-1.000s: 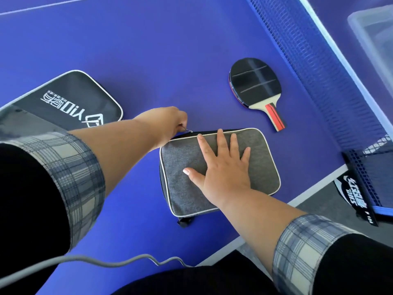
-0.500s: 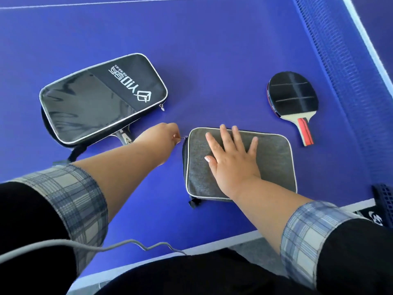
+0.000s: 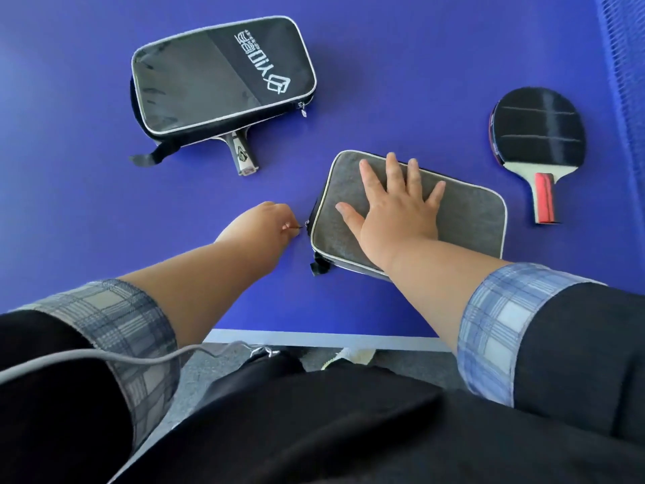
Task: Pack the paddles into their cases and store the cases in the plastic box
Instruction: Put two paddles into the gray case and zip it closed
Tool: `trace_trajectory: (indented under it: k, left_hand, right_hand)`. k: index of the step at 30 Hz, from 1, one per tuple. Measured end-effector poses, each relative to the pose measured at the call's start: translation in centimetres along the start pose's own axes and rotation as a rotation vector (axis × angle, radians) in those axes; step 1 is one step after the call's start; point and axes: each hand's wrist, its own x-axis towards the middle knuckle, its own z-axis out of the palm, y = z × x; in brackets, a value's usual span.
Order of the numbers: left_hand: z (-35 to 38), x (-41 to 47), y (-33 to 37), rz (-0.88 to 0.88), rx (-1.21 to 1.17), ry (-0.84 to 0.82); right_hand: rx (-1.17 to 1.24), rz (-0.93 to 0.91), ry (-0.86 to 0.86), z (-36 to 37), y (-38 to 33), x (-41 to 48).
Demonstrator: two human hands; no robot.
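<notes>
Over the last second the zipper pull has come off the far-left corner of the grey case and now sits partway down its left side, heading for the near-left corner. So the zip is running round the case. I cannot tell from here whether it is closing or opening. A dark slit shows along that left edge just above the pull.

For the task, I judge this case is mid-step and nothing is stored yet. The plastic box is not in my view at all.

The left hand has its fingers curled in tight and pinches the small metal pull just beside the case's edge. The right hand lies flat on top of the grey case with its fingers straight and spread. It presses the cover down to steady it and grips nothing.

The other 2 pieces wait on the blue desk. The black case lies to the far left with a paddle handle sticking out of its near edge, so I take it as not zipped shut. The loose paddle, black rubber up with a red-striped handle, lies to the right of the grey case, near it but apart, beside the net.
</notes>
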Motion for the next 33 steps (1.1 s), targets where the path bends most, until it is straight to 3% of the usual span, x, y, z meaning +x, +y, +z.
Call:
trace_trajectory:
  k: [8,14,21,24,27,30,33]
  left_hand:
    - [2.7,-4.9,1.5,-0.011,-0.057,0.037]
    - [2.6,-5.2,2.4,0.019,0.049,-0.004]
    - [1.3,-4.7,3.2,-0.081,0.126,-0.143]
    - [0.5,-4.2,3.4,-0.148,0.056,-0.152]
    - [-0.6,-3.5,4.1,-0.243,-0.065,-0.143]
    - [-1.8,-3.0,5.6,-0.280,-0.217,-0.161]
    - [-2.4,-3.2,7.1,-0.267,-0.267,-0.221]
  right_hand:
    - [0.027,-0.019,0.015,0.1,0.1,0.2]
    - [0.024,-0.016,0.017,0.3,0.1,0.4]
    - [0.227,-0.039,-0.156,-2.7,1.7,0.5]
    - [0.451,0.087,-0.018,-4.2,4.6,-1.6]
    - [0.566,0.331,0.113,-4.3,8.0,-4.8]
    - [0.693,0.503,0.029,-3.8,10.7,-6.8]
    - [0.824,0.522,-0.125,-3.2,12.0,-7.4]
